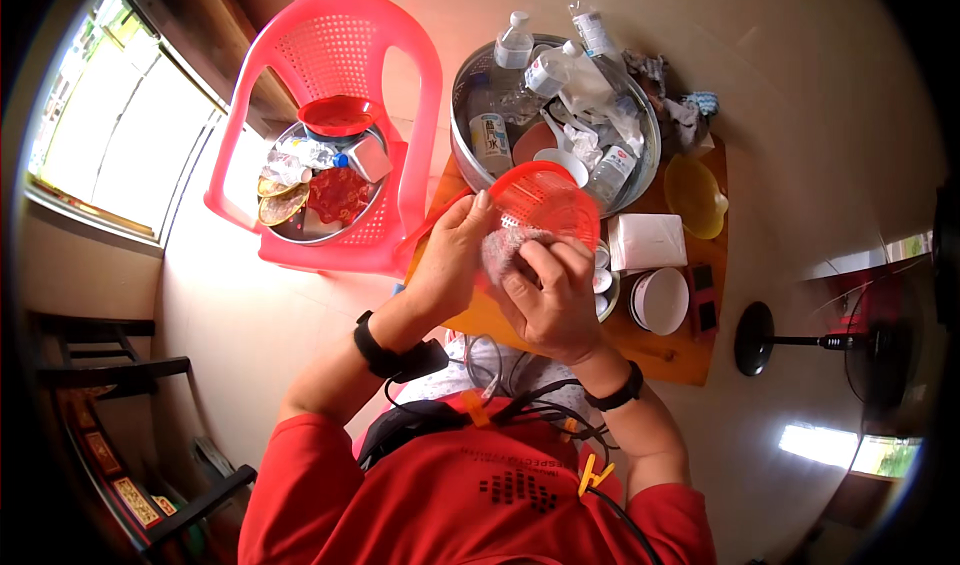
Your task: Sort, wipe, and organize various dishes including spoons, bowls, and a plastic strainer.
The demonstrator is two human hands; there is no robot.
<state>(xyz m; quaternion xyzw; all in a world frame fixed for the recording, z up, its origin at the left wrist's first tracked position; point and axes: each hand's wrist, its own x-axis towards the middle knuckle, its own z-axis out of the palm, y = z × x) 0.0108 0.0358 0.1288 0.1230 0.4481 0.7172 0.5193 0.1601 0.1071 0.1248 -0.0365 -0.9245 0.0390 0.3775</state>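
Note:
A red plastic basket with a perforated wall is tilted above the near edge of a wooden table. My left hand grips its left rim, thumb uppermost. In my right hand is a bunched greyish-pink cloth, pressed against the basket's near side. Just beyond the basket stands a large round metal basin holding plastic bottles, crumpled tissue and a white bowl. Right of my right hand are a stack of white napkins and some white paper cups or bowls.
A pink plastic chair at the left bears a metal basin with a red bowl and bottles. On the table lie a yellow dish and a dark red device. A black fan stands right; rags lie beyond.

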